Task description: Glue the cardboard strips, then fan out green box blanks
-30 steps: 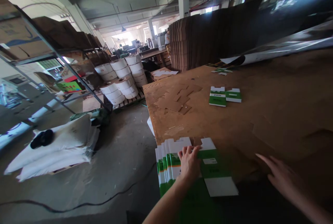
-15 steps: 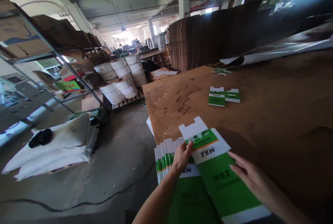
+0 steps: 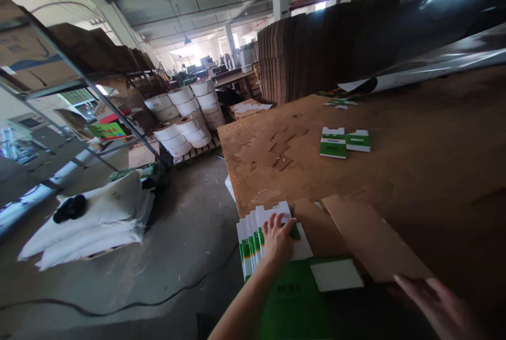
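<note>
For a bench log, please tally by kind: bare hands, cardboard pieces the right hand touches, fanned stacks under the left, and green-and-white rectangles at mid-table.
Bare hands (left, right): 2
Flat brown cardboard piece: 1
Fanned green-and-white carton stack: 1
Green-and-white cardboard rectangles: 2
Total: 6

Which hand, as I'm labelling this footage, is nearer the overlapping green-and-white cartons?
Left. The left hand is on the cartons; the right hand is off to their right, at a brown sheet's near end.
</note>
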`<state>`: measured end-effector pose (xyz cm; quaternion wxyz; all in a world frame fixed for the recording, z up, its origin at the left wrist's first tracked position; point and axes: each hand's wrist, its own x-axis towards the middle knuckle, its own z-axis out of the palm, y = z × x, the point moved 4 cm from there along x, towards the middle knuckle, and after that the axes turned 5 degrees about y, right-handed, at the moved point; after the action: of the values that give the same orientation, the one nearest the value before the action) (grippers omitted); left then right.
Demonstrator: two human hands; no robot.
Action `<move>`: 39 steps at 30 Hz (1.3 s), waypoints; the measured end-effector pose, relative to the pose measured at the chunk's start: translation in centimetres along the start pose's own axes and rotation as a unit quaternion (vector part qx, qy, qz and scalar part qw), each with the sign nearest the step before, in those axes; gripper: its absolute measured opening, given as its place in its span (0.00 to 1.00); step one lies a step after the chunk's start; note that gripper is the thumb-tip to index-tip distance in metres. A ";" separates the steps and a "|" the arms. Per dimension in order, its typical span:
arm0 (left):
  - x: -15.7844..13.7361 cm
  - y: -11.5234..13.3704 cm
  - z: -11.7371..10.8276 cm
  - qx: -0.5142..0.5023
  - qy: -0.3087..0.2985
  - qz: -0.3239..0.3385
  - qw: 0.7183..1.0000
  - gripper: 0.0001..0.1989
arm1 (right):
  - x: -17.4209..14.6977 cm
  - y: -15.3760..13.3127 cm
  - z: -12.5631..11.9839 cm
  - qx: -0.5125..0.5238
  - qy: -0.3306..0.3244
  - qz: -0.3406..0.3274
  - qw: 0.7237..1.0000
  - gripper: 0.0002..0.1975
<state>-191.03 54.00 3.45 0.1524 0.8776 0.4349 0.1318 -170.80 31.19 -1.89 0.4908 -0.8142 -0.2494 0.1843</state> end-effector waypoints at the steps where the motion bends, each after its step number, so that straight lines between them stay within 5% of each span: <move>1: 0.3 0.7 0.4 -0.012 0.003 0.010 1.000 0.30 | -0.1 -0.9 0.3 -0.003 -0.006 -0.021 1.000 0.18; 7: 0.6 1.3 0.4 -0.059 0.039 0.005 0.998 0.18 | -1.7 -3.1 6.4 -0.044 -0.087 -0.277 0.956 0.21; 11: 0.4 1.2 0.6 -0.072 0.040 0.005 0.997 0.10 | -1.3 -0.7 8.9 -0.131 -0.124 -0.315 0.932 0.20; 14: 0.3 1.1 0.9 -0.072 0.045 0.005 0.996 0.15 | -1.0 -0.4 8.8 -0.168 -0.135 -0.331 0.919 0.20; 19: 0.2 1.0 1.1 -0.082 0.044 0.000 0.996 0.17 | -0.5 -1.9 7.8 -0.122 -0.143 -0.295 0.937 0.19; 23: 0.2 1.1 0.9 -0.082 0.039 -0.011 0.996 0.23 | 2.5 -3.2 6.6 0.024 -0.115 -0.131 0.984 0.28; 27: 0.3 1.2 1.0 -0.079 0.030 -0.015 0.996 0.25 | 5.1 -4.5 7.0 0.060 -0.177 -0.013 0.982 0.25; 30: 0.3 1.2 1.1 -0.077 0.021 -0.013 0.997 0.25 | 6.0 -4.6 7.5 0.018 -0.210 -0.025 0.977 0.22; 39: 1.2 2.1 1.1 -0.039 -0.002 -0.016 0.999 0.27 | 6.7 -4.6 8.8 -0.081 -0.136 -0.153 0.975 0.20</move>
<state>-188.40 53.56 3.32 0.1898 0.8644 0.4427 0.1444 -171.25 43.19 -2.10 0.4073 -0.7707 -0.4497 0.1946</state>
